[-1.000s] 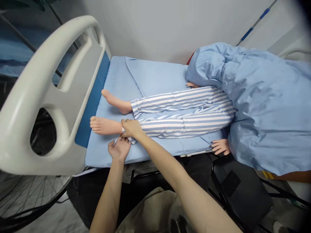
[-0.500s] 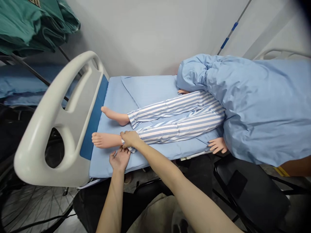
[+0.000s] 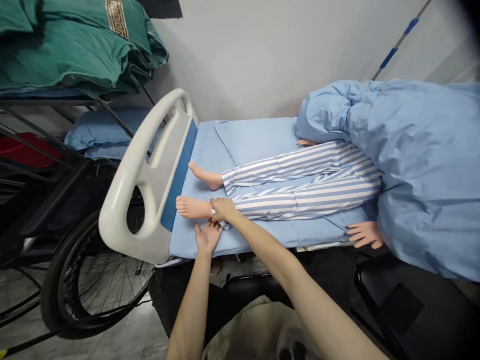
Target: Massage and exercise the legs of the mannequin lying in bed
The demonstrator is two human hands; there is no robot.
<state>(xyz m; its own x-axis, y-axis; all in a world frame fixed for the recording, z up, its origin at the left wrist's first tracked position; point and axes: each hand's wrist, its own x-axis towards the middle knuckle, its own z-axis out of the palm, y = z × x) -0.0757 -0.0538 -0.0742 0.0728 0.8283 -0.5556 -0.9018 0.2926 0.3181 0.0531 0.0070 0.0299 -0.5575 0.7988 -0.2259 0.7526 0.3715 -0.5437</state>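
A manikin in blue-and-white striped trousers (image 3: 307, 202) lies on the bed, its upper part under a blue quilt (image 3: 423, 150). My right hand (image 3: 224, 209) is wrapped over the ankle of the nearer leg, at the trouser cuff, just behind the bare foot (image 3: 193, 207). Below it, my left hand (image 3: 208, 237) lies palm up on the sheet, fingers stretched toward the cuff; the fingertips are partly hidden by the leg. The farther foot (image 3: 205, 176) rests on the sheet, untouched. One manikin hand (image 3: 364, 234) pokes out from the quilt at the near edge.
The pale bed end board (image 3: 125, 165) stands at the left. Beyond it are a wheelchair wheel (image 3: 93, 280), a rack holding green cloth bundles (image 3: 82, 55) and a blue pillow (image 3: 101, 127). A black folding chair (image 3: 408, 300) stands at the near right.
The view has swung left, so the bed sits farther right and more of the rack and wheel shows. Both hands keep nearly the same place at the ankle.
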